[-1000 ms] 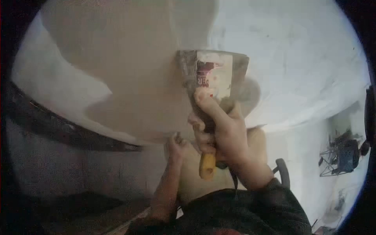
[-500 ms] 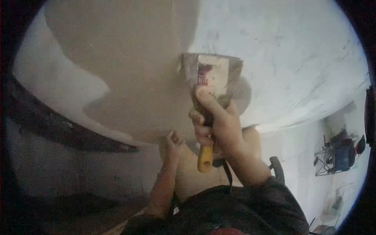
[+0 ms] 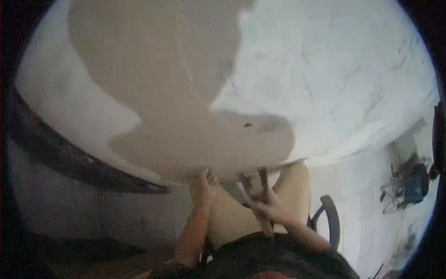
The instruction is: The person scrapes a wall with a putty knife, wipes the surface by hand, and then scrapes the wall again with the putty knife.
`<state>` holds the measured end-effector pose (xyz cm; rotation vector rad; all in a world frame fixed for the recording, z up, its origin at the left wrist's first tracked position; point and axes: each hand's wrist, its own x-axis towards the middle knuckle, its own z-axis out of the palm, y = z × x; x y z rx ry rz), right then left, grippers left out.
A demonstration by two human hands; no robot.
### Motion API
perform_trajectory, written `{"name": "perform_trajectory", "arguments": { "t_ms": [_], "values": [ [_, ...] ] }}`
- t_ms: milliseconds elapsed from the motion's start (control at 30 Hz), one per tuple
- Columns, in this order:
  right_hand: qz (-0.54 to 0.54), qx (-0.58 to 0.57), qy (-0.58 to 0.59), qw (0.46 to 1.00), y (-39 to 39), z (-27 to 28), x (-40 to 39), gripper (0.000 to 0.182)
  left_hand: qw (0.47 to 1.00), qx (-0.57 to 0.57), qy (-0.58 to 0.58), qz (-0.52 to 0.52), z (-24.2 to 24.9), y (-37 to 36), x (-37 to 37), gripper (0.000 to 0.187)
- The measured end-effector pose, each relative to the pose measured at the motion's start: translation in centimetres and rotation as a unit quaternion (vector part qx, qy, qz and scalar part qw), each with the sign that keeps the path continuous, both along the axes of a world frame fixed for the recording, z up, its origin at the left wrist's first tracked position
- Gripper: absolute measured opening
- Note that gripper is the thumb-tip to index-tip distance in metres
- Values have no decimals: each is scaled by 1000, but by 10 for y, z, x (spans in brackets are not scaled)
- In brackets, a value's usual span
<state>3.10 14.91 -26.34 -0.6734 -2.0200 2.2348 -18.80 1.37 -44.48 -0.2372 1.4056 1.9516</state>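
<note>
My right hand [image 3: 272, 209] grips a wide putty knife [image 3: 253, 182], held low over my lap just below the edge of a large pale surface [image 3: 334, 69]. Its yellowish handle end points toward my body. A broad grey-brown patch of what looks like filler [image 3: 153, 88] covers much of the surface's left and middle. One small dark speck [image 3: 247, 124] shows on the patch's lower right lobe. My left hand [image 3: 204, 185] is closed in a fist at the surface's lower edge; whatever its fingers may hold is hidden.
Under the surface are my legs in light trousers [image 3: 293, 186]. A dark curved chair arm [image 3: 331, 218] stands to my right. Farther right is a blue object on a thin metal frame [image 3: 415, 186]. A dark band [image 3: 83, 160] runs along the surface's left edge.
My right hand has drawn the putty knife down off the surface toward my lap and tilted it. The dark speck now shows where the knife and hand blocked the view. My left hand stays nearly in place.
</note>
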Motion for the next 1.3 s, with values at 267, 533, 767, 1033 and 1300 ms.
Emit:
{"name": "perform_trajectory", "arguments": {
  "t_ms": [267,533,767,1033,1300],
  "values": [
    [-115,-294,-208,926,36,-126,118,40,925,-95,164,-329,39,23,33,38],
    [-122,-354,-120,919,27,-154,104,28,833,-187,310,-418,42,32,72,74],
    [-157,-471,-74,865,30,-158,104,49,857,-26,354,-373,5,47,127,77],
    [-127,-412,-134,892,41,-173,108,41,803,-93,360,-466,42,66,121,65],
    [-129,-461,-50,877,35,-134,103,42,611,-326,619,-370,84,47,101,64]
  ]
}}
